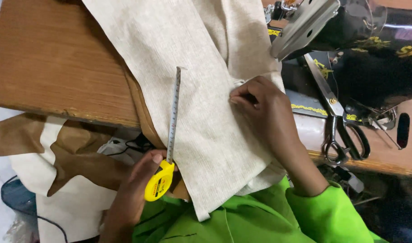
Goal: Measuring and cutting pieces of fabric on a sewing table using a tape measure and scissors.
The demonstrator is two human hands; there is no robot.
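Note:
A cream textured fabric lies over the wooden table and hangs into my lap. My left hand grips a yellow tape measure case at the table's near edge. Its metal blade runs straight up across the cloth. My right hand presses on the fabric's right side, its fingertips pinching a fold near the sewing machine. Both arms wear bright green sleeves.
A black sewing machine stands at the upper right. Large scissors lie on its bed beside my right hand. Brown and cream fabric pieces hang below the table's left edge, with a white bag under them.

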